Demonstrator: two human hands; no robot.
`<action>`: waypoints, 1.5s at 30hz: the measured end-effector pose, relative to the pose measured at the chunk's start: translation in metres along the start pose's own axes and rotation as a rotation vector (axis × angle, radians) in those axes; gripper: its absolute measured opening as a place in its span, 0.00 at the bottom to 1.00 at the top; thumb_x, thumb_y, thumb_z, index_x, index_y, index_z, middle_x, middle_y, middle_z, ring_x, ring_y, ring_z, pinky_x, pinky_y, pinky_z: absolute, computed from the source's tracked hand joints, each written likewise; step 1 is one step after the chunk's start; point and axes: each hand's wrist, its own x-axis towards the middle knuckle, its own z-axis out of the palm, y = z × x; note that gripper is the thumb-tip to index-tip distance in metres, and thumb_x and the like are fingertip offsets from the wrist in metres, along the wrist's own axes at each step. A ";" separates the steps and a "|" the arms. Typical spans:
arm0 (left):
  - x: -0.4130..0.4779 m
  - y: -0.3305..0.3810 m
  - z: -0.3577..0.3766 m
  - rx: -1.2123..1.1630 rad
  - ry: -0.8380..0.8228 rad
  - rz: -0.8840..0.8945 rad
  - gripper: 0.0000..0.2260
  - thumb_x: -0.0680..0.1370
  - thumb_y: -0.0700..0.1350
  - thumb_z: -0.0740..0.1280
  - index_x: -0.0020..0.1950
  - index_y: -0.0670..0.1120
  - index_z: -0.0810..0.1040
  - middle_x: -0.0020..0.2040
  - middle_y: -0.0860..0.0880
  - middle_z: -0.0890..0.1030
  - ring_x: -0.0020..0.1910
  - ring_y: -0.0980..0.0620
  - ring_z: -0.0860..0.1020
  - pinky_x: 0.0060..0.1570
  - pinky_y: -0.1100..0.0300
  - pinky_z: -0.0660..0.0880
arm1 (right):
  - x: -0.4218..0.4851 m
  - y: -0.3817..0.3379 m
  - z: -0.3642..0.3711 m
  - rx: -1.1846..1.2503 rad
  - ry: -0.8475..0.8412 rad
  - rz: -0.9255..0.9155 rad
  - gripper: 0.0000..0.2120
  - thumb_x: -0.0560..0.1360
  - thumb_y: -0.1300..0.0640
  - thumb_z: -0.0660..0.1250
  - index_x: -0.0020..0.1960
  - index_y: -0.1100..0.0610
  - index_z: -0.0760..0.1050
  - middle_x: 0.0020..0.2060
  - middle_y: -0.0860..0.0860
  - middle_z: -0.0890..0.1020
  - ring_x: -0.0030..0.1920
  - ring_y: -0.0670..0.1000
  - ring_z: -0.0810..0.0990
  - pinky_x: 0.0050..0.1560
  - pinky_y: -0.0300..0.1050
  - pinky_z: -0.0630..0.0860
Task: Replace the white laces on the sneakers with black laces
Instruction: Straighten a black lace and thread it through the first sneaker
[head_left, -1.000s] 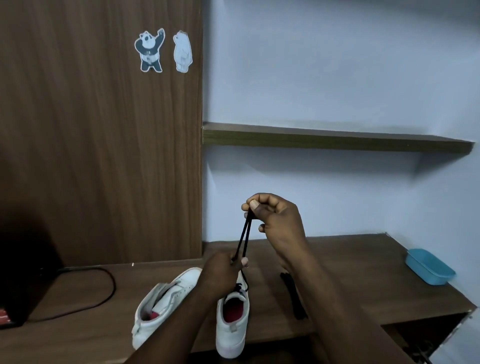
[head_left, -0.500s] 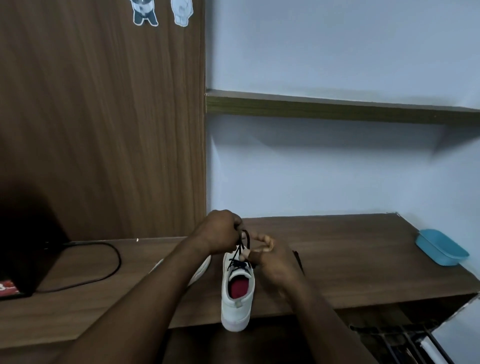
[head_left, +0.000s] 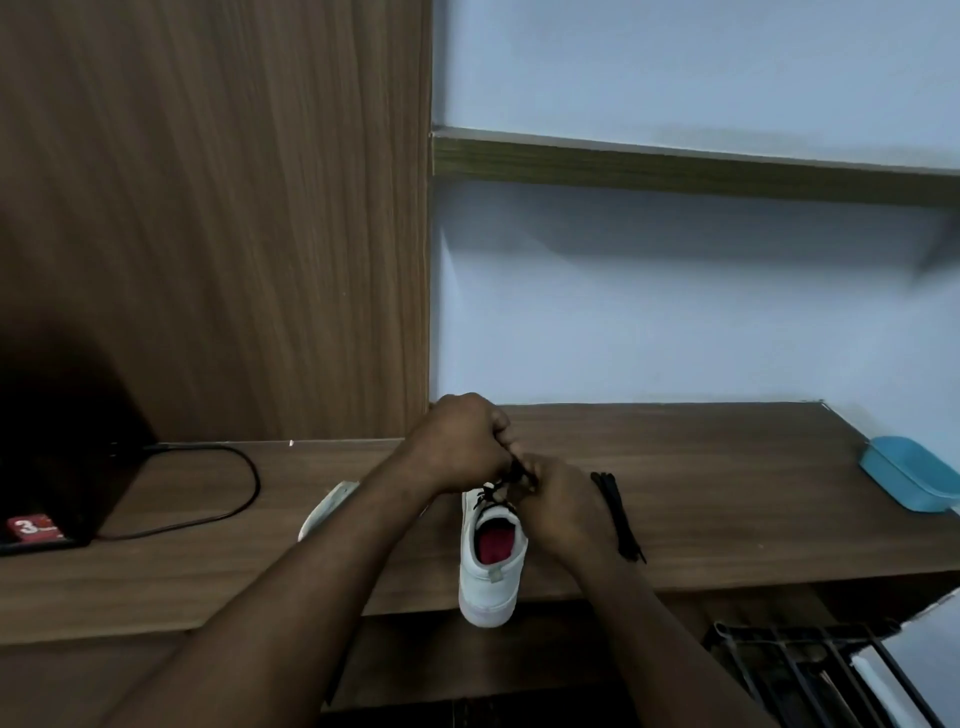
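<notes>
Together, the left hand (head_left: 462, 447) and right hand (head_left: 558, 506) curl their fingers tight on the black lace (head_left: 511, 475) above the tongue of a white sneaker (head_left: 491, 571) standing on the wooden desk (head_left: 727, 493), heel over its front edge, with a spare black lace (head_left: 615, 514) lying just beside it.

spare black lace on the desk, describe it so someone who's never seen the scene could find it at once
Start at the wooden desk under the wall shelf. Just right of the upright white sneaker lies a bundled black lace, running front to back. Unlike the threaded lace in the shoe, it lies loose and straight on the wood.
</notes>
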 end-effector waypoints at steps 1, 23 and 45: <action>-0.003 -0.010 0.006 -0.080 0.061 -0.054 0.04 0.69 0.37 0.72 0.39 0.43 0.85 0.37 0.52 0.86 0.41 0.53 0.85 0.45 0.54 0.83 | -0.004 0.005 0.003 -0.002 0.024 -0.033 0.07 0.78 0.59 0.68 0.44 0.50 0.81 0.36 0.47 0.83 0.36 0.45 0.77 0.32 0.28 0.67; -0.028 -0.084 0.100 -0.177 0.277 -0.189 0.11 0.73 0.37 0.67 0.45 0.54 0.77 0.40 0.55 0.84 0.44 0.54 0.82 0.49 0.52 0.79 | -0.006 0.034 0.041 -0.367 -0.229 -0.171 0.13 0.76 0.57 0.64 0.57 0.48 0.81 0.48 0.49 0.85 0.48 0.53 0.83 0.43 0.44 0.76; -0.013 -0.092 0.101 -0.207 0.283 -0.305 0.06 0.74 0.47 0.76 0.41 0.55 0.81 0.37 0.58 0.82 0.41 0.58 0.81 0.42 0.62 0.74 | -0.006 0.041 0.041 -0.198 0.189 0.009 0.04 0.77 0.56 0.68 0.50 0.51 0.79 0.44 0.47 0.81 0.43 0.50 0.77 0.39 0.43 0.65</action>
